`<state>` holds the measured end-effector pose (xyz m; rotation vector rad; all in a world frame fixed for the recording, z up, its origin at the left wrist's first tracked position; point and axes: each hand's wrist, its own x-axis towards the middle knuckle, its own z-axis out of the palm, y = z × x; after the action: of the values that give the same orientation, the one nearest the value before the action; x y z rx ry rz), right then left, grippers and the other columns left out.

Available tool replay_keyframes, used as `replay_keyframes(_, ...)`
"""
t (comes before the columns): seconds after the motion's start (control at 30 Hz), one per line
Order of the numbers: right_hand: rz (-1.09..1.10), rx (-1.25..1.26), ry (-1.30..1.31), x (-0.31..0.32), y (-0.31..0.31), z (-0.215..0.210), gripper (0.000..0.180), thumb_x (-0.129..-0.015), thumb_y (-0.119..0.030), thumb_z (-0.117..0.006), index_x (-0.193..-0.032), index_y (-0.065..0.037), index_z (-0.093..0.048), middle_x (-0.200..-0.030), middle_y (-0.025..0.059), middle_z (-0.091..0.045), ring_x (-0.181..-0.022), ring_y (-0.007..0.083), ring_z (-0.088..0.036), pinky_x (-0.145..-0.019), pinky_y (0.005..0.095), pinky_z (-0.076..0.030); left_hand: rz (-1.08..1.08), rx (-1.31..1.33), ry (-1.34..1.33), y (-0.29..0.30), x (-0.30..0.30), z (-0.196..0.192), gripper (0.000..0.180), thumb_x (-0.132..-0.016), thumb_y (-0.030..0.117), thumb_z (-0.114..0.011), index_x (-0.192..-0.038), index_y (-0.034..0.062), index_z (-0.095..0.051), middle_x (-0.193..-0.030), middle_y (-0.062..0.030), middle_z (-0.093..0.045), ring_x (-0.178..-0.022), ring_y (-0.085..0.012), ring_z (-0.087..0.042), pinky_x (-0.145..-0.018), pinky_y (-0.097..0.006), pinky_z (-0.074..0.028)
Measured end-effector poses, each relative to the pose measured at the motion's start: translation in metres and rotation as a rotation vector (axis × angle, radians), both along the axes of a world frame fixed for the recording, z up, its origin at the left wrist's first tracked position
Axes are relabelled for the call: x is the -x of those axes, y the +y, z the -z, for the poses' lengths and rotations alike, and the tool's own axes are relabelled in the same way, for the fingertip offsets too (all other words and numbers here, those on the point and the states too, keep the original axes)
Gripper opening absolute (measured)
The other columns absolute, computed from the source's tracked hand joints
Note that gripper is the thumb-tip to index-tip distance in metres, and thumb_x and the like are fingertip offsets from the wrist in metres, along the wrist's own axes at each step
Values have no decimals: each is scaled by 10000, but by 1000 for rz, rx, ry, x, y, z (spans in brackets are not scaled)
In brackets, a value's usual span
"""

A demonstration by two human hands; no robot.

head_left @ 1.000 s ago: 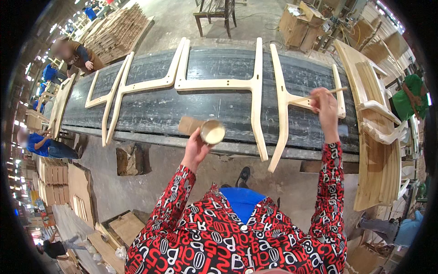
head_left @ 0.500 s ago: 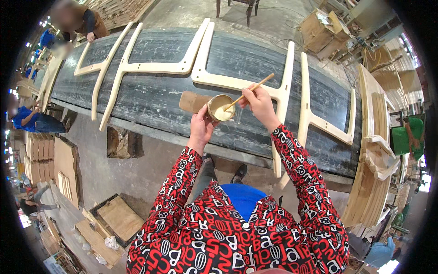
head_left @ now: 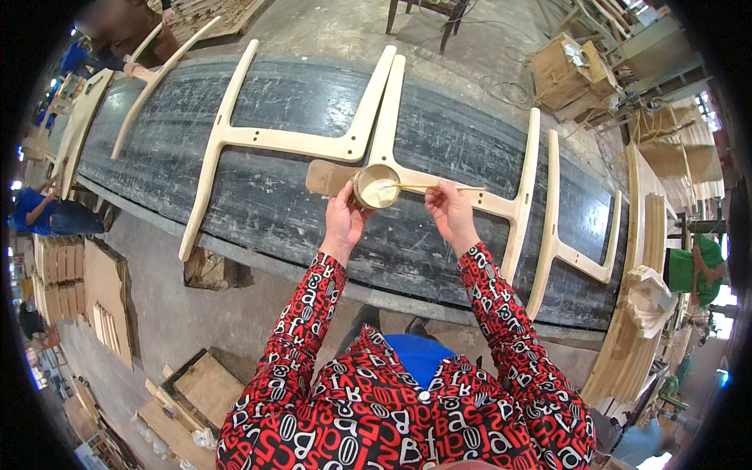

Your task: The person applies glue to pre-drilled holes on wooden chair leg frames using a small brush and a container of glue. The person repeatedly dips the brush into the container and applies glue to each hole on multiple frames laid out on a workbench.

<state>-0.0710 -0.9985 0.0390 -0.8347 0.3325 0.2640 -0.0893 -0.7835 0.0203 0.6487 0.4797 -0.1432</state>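
Note:
My left hand (head_left: 347, 219) is closed around a small round tub (head_left: 362, 192) holding a cream-coloured, glue-like paste (head_left: 377, 193). A flat brown piece (head_left: 325, 178) sticks out from the tub's left side; whether it is attached or held along with it, I cannot tell. In a pinch, my right hand (head_left: 450, 211) grips a thin wooden stick (head_left: 427, 186), lying nearly level, its left end at the paste. Behind both hands, pale wooden chair-frame pieces (head_left: 290, 142) with dark holes lie on the dark tabletop (head_left: 313, 94). Another such frame (head_left: 403, 176) lies behind the tub and stick.
At the far left end, another person's hand (head_left: 135, 69) is at a wooden frame (head_left: 160, 78). Stacked boards (head_left: 646, 258) stand along the table's right end. A wooden box (head_left: 568, 66) is beyond the table. More wood pieces (head_left: 207, 384) lie on the floor at lower left.
My right hand has come down, and the stick has swung from steep to nearly level. At the far left, the other person has shifted the wooden frame. My view has moved slightly.

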Motion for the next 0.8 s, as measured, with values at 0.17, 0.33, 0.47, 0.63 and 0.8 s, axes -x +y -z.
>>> replay_keyframes(0.17,36,-95,207,-15,10,28,210,-904,-269,-589,-797,-93,-553,-741,50,-608,-639,139,-579,-546,271,-478,16,80,11,-4,-22,14,331,-971,274,-424,-1207,63,-518,-1147,-63,-599,-1027,-216,-596,-801,-415,-529)
replay_keyframes(0.33,73,65,10,-44,22,13,137,-909,-189,-574,-843,-77,-533,-783,77,-626,-679,145,-602,-566,288,-493,-14,69,54,24,-30,43,339,-973,279,-415,-1206,56,-518,-1164,-75,-590,-1027,-219,-596,-837,-425,-521)
replay_keyframes(0.47,29,716,-354,-67,20,5,142,-909,-171,-575,-855,-50,-524,-717,49,-617,-622,129,-597,-552,261,-477,-34,213,34,42,-7,56,362,-982,251,-390,-1249,22,-476,-1222,-103,-549,-1110,-240,-556,-888,-448,-496)
replay_keyframes(0.63,-112,1219,-633,-83,45,-1,203,-871,-181,-609,-813,-8,-520,-597,104,-528,-527,163,-526,-515,319,-423,-96,144,80,75,36,65,377,-988,266,-370,-1271,36,-464,-1262,-104,-526,-1152,-252,-526,-939,-452,-465)
replay_keyframes(0.8,-217,1269,-689,-88,53,5,183,-862,-168,-605,-813,-14,-520,-599,119,-532,-532,239,-547,-518,335,-431,-86,156,85,87,61,67,405,-992,289,-345,-1306,53,-448,-1311,-103,-500,-1199,-261,-495,-1002,-458,-423)
